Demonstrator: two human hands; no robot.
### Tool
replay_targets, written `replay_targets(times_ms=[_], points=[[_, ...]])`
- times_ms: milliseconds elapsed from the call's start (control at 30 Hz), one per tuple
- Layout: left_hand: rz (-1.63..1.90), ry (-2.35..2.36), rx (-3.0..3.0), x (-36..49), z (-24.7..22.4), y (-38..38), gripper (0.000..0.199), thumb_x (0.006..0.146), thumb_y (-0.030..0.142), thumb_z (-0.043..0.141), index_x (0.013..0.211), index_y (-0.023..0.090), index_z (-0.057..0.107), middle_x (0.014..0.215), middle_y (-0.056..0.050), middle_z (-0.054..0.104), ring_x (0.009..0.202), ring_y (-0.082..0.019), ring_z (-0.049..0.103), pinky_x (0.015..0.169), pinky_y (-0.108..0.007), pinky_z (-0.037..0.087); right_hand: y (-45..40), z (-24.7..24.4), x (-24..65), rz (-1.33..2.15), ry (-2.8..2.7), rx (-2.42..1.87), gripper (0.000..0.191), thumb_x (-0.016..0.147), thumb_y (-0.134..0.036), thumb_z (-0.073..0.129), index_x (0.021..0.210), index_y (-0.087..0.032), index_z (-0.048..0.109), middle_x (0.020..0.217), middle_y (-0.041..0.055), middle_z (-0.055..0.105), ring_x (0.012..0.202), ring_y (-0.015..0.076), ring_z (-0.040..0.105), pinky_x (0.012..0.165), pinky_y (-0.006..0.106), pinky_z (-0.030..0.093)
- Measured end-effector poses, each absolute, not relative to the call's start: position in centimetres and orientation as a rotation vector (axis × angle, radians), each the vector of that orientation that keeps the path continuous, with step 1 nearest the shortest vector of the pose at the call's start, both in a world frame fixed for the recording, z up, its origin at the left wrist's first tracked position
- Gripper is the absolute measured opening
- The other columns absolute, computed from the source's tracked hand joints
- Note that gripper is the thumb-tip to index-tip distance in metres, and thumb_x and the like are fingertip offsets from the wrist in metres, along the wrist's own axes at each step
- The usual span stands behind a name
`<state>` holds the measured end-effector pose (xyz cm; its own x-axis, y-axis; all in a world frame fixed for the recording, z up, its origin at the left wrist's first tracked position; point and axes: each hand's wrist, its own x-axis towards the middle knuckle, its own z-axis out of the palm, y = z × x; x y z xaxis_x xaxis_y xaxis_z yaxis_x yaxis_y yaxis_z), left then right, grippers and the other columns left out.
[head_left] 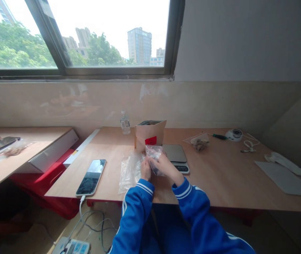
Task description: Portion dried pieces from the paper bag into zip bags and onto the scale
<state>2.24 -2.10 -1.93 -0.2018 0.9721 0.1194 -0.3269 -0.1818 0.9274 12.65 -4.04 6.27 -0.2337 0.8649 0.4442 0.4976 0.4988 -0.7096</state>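
Note:
Both my hands are together at the front middle of the wooden table, in blue sleeves with white stripes. My left hand and my right hand pinch a small clear plastic bag held upright between them. More clear plastic bags lie flat on the table just left of my hands. Right behind the held bag stands an open brown paper pouch with a red label. A small digital scale lies to the right of my hands.
A phone on a charging cable lies at the left front. A small bottle stands at the wall. At the far right are a filled clear bag, a screwdriver, a round device, grey sheets. Another table is on the left.

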Motion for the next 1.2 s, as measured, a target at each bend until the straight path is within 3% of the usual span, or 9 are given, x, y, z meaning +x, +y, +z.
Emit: replay_targets(times_ms=[167,367,467,633,867,1033,1200], points=[[1.587,1.009,0.956,2.1,-1.6,-2.2,0.039,0.082,0.049,0.055,0.089,0.014,0.070,0.093,-0.011,0.072,0.091,-0.024,0.066,0.092,-0.039,0.047,-4.1,6.5,12.9,0.616,-2.017,-1.088,0.026,0.088,-0.027,0.054,0.109,-0.019,0.066,0.116,0.0098,0.065,0.110,0.0257,0.057,0.100,0.042,0.041],[1.648,1.067,0.774,2.1,-0.2,-2.4,0.041,0.084,0.049,0.053,0.093,0.013,0.071,0.098,-0.011,0.072,0.098,-0.024,0.065,0.092,-0.036,0.047,-4.5,6.6,13.1,0.739,-1.806,-1.093,0.029,0.079,-0.018,0.060,0.107,-0.017,0.065,0.099,0.0070,0.070,0.087,0.0228,0.065,0.082,0.036,0.050],[1.651,1.145,0.759,1.9,0.0,-2.3,0.037,0.085,0.044,0.054,0.090,0.012,0.071,0.100,-0.012,0.072,0.101,-0.024,0.064,0.096,-0.037,0.045,-4.8,6.5,13.1,0.759,-1.749,-1.092,0.040,0.073,-0.017,0.065,0.112,-0.017,0.062,0.100,0.0055,0.068,0.088,0.0212,0.063,0.082,0.035,0.050],[1.646,1.152,0.756,1.7,-0.1,-2.1,0.040,0.089,0.044,0.048,0.089,0.011,0.071,0.094,-0.013,0.072,0.092,-0.024,0.067,0.093,-0.038,0.048,-5.0,5.7,13.3,0.667,-1.885,-1.195,0.020,0.077,-0.028,0.066,0.094,-0.017,0.069,0.091,0.0065,0.064,0.092,0.0234,0.059,0.088,0.042,0.048],[1.679,1.110,0.765,1.8,-0.3,-2.0,0.039,0.087,0.046,0.051,0.093,0.013,0.071,0.099,-0.013,0.072,0.097,-0.024,0.066,0.096,-0.037,0.046,-5.1,5.2,13.5,0.521,-1.931,-1.161,0.043,0.074,-0.029,0.071,0.116,-0.021,0.063,0.130,0.0113,0.050,0.126,0.0272,0.044,0.108,0.046,0.033],[1.674,1.125,0.740,1.8,-0.7,-1.8,0.043,0.087,0.049,0.049,0.093,0.012,0.070,0.098,-0.013,0.072,0.098,-0.024,0.065,0.095,-0.038,0.046,-5.3,6.5,13.6,0.619,-1.999,-0.979,0.031,0.079,-0.027,0.067,0.109,-0.019,0.065,0.111,0.0076,0.065,0.107,0.0234,0.059,0.097,0.042,0.045],[1.655,1.119,0.727,1.6,-1.1,-1.7,0.044,0.087,0.050,0.047,0.087,0.013,0.070,0.088,-0.012,0.072,0.088,-0.023,0.067,0.091,-0.039,0.048,-5.3,6.6,13.3,0.529,-2.042,-1.083,0.019,0.079,-0.019,0.065,0.097,-0.017,0.067,0.100,0.0076,0.066,0.096,0.0222,0.060,0.090,0.040,0.048]])
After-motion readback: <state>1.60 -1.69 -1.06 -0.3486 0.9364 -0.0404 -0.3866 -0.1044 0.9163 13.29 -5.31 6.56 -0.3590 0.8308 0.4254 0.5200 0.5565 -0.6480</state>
